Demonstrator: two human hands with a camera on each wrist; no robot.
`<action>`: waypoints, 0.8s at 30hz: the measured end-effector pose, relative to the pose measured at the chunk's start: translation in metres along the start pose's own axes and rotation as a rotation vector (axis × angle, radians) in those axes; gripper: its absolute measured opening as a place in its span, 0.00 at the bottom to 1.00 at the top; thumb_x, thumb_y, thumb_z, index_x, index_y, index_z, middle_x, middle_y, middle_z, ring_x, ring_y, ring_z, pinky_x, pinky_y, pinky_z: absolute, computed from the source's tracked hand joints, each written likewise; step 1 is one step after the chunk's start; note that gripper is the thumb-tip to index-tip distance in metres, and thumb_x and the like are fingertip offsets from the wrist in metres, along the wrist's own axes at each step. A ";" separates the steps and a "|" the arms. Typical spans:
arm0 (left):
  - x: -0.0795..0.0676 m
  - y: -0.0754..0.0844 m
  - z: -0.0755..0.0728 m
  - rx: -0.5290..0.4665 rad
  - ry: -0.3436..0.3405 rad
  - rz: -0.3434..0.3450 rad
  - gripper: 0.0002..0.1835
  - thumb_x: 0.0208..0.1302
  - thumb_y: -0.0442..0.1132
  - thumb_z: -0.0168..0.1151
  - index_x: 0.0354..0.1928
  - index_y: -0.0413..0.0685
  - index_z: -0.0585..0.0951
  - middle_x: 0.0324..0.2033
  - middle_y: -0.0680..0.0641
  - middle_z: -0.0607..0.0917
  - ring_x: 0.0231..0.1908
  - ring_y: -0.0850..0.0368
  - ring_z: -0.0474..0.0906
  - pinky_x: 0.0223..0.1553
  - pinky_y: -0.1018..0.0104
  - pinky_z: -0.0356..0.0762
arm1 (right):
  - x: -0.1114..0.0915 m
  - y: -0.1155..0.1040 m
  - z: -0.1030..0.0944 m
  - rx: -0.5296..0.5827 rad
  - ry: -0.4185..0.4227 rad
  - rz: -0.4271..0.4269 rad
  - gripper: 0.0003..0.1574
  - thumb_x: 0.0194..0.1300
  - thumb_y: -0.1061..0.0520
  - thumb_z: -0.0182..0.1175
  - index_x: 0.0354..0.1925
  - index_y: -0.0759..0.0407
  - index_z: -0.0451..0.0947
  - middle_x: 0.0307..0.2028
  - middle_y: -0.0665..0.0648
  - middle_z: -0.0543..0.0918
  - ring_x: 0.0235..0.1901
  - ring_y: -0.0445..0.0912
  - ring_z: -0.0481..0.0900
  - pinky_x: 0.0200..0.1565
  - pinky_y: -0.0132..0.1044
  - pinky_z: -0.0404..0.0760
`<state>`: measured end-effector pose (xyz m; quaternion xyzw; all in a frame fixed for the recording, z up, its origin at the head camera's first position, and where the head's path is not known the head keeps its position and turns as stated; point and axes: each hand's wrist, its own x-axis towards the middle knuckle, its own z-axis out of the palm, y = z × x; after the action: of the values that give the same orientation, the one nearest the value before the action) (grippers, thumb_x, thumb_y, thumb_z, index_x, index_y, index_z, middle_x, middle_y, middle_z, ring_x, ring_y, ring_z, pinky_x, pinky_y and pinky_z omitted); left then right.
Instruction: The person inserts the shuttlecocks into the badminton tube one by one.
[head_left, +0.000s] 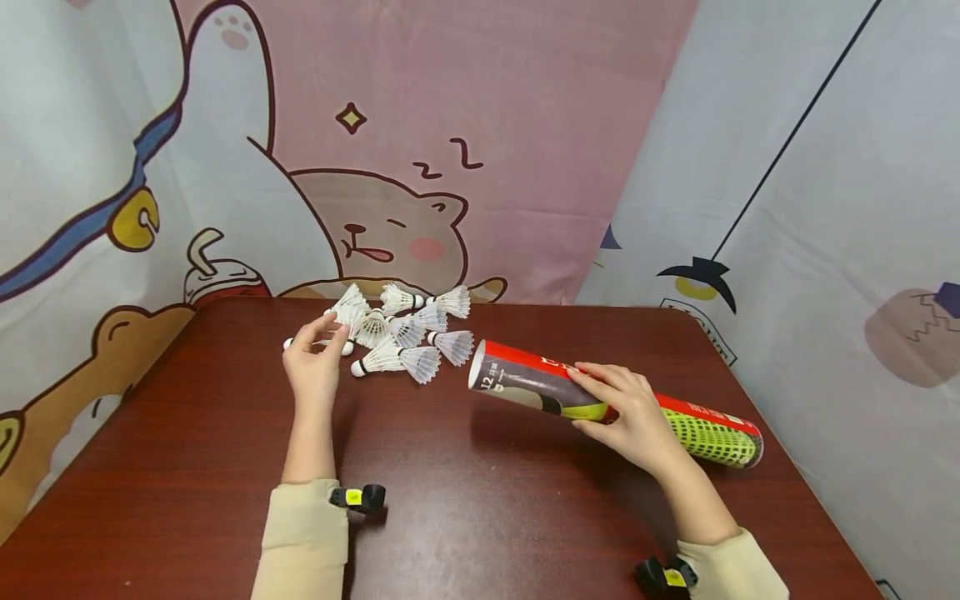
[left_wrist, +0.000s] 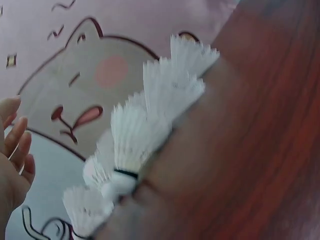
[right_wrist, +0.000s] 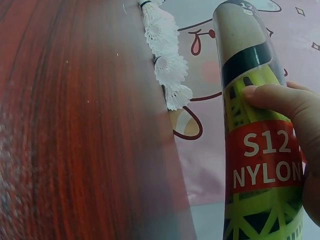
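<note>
Left hand (head_left: 313,360): fingers parted, nothing seen held, beside shuttlecocks (head_left: 406,332). These lie loose on the desk (head_left: 450,508), outside the tube (head_left: 525,379); work judged unfinished. Tube: left end raised, contents unverifiable, gripped mid-length by the right hand (head_left: 633,412).

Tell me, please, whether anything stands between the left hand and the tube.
Yes: loose shuttlecocks lie on the table between the left hand and the nearer end of the tube, which the right hand holds.
</note>
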<state>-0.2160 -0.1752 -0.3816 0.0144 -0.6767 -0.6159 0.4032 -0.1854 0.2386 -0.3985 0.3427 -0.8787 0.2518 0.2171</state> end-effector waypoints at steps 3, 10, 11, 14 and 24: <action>0.001 -0.015 -0.007 0.009 0.071 -0.024 0.13 0.55 0.22 0.64 0.45 0.25 0.81 0.35 0.30 0.81 0.32 0.56 0.76 0.34 0.73 0.68 | 0.000 0.000 0.000 0.001 0.000 0.003 0.52 0.39 0.58 0.80 0.65 0.47 0.72 0.60 0.53 0.73 0.57 0.50 0.67 0.52 0.50 0.62; 0.005 -0.068 -0.018 0.000 0.195 -0.111 0.16 0.54 0.24 0.67 0.47 0.28 0.81 0.33 0.44 0.78 0.35 0.48 0.73 0.33 0.74 0.68 | -0.001 0.001 0.000 0.001 0.001 0.004 0.52 0.40 0.58 0.80 0.65 0.46 0.72 0.61 0.52 0.73 0.57 0.50 0.67 0.52 0.50 0.61; 0.005 -0.073 -0.019 -0.002 0.209 -0.126 0.17 0.54 0.25 0.68 0.47 0.29 0.81 0.34 0.41 0.79 0.35 0.49 0.73 0.34 0.74 0.69 | -0.001 0.001 0.000 0.001 0.001 0.003 0.52 0.40 0.58 0.80 0.65 0.46 0.72 0.61 0.52 0.73 0.57 0.50 0.67 0.52 0.50 0.61; 0.004 -0.084 -0.019 0.016 0.243 -0.154 0.17 0.53 0.25 0.69 0.47 0.30 0.82 0.36 0.33 0.78 0.35 0.49 0.73 0.36 0.72 0.70 | 0.000 0.000 0.000 0.003 0.001 -0.003 0.52 0.40 0.57 0.80 0.65 0.47 0.72 0.60 0.53 0.73 0.57 0.50 0.67 0.52 0.50 0.61; 0.004 -0.107 -0.017 0.188 0.304 -0.168 0.19 0.51 0.29 0.72 0.47 0.33 0.83 0.33 0.39 0.78 0.33 0.48 0.72 0.35 0.74 0.67 | 0.000 -0.001 0.000 0.008 -0.006 0.008 0.52 0.40 0.58 0.80 0.65 0.47 0.72 0.60 0.54 0.73 0.57 0.51 0.67 0.52 0.51 0.61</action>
<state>-0.2601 -0.2173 -0.4714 0.2014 -0.6589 -0.5722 0.4449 -0.1851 0.2379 -0.3985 0.3406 -0.8796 0.2555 0.2121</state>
